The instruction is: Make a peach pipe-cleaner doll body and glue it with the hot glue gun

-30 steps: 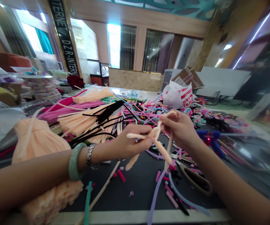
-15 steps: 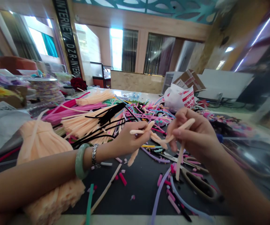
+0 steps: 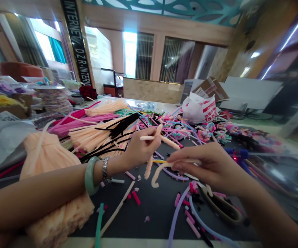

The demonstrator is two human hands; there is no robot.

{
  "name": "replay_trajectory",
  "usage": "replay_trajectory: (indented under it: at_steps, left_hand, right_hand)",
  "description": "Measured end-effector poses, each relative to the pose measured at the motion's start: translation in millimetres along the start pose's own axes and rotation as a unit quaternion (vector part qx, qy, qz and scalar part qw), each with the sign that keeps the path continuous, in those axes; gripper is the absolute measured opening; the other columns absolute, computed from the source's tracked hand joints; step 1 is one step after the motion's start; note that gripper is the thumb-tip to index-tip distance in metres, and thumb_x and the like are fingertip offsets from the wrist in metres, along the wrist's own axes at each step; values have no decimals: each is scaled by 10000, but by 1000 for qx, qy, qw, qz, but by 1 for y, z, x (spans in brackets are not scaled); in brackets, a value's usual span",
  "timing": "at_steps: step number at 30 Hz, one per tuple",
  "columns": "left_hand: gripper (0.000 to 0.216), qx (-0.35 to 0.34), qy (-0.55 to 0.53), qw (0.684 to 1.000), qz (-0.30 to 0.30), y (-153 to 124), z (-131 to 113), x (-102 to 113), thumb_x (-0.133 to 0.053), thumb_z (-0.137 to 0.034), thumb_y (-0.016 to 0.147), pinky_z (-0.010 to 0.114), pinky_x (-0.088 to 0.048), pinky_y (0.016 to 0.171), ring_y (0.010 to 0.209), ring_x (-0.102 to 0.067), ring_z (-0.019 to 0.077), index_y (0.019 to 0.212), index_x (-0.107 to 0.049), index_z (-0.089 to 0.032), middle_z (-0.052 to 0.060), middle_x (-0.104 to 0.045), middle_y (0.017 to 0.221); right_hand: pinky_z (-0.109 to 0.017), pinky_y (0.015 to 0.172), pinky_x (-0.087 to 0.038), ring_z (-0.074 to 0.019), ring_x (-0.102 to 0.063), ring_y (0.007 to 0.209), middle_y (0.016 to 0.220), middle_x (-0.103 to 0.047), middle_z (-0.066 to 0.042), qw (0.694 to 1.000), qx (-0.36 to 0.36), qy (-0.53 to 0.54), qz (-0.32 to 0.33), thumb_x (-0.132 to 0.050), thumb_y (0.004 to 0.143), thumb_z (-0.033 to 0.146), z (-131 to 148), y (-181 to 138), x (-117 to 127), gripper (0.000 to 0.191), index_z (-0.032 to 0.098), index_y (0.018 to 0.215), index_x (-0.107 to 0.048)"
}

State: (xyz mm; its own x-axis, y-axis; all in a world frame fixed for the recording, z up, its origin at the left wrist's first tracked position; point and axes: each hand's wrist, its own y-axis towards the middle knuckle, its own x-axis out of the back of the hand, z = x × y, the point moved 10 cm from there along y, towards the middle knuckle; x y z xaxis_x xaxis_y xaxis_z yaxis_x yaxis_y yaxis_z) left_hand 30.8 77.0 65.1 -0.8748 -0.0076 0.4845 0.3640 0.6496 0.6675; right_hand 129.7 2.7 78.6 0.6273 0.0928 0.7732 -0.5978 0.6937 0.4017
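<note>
My left hand [image 3: 141,150] is closed on a twisted bundle of peach pipe cleaners [image 3: 161,139], held just above the black table top [image 3: 143,203]. A green bangle and a silver bracelet sit on that wrist. My right hand [image 3: 206,165] pinches one loose peach pipe cleaner [image 3: 158,172], whose free end curls down to the left like a hook. The two hands are a short way apart, the right one lower and nearer the table.
Heaps of peach, pink and black pipe cleaners [image 3: 99,134] lie to the left and behind. Scissors [image 3: 216,203] lie under my right wrist among cut pink and lilac bits. A blue glue gun [image 3: 238,156], a white plastic bag [image 3: 199,108] and a peach bundle [image 3: 48,162] also sit on the table.
My right hand has dropped from chest height toward the table, pulling one peach strand away from the bundle. My left hand has stayed nearly in place, holding the bundle.
</note>
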Motion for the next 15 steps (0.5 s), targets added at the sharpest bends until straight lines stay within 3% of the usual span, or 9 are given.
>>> replay_trajectory:
  at_steps: [4, 7, 10, 15]
  left_hand:
    - [232, 9, -3, 1000, -18, 0, 4, 2, -461, -245, 867, 235, -307, 524, 554, -411, 91, 663, -515, -147, -30, -455, 584]
    - [233, 22, -21, 1000, -2, -1, 7, -3, -458, -258, 873, 231, -322, 522, 562, -422, 92, 684, -532, -142, -26, -468, 594]
    - [252, 42, -67, 996, 33, -3, 10, -11, -454, -280, 879, 221, -325, 500, 548, -415, 85, 674, -510, -145, -30, -451, 589]
    - [273, 87, -143, 984, 61, -5, 20, -19, -457, -312, 883, 204, -342, 484, 549, -426, 77, 666, -483, -149, -27, -448, 608]
  right_hand:
    - [-210, 593, -504, -121, -668, 657, 760, -730, 1, 997, -26, 18, -73, -569, 862, 205, -16, 1, 20, 232, 256, 1043, -705]
    - [-228, 619, -537, -127, -670, 670, 761, -726, -15, 983, -50, 121, -128, -611, 831, 204, -30, 3, 33, 171, 234, 946, -734]
    - [-235, 635, -559, -126, -677, 653, 735, -725, -15, 951, -84, 240, -178, -698, 758, 217, -47, 3, 38, 97, 225, 845, -740]
    - [-210, 461, -499, -109, -612, 484, 552, -672, 1, 921, -166, 275, -222, -833, 579, 261, -75, 0, 38, 175, 194, 641, -683]
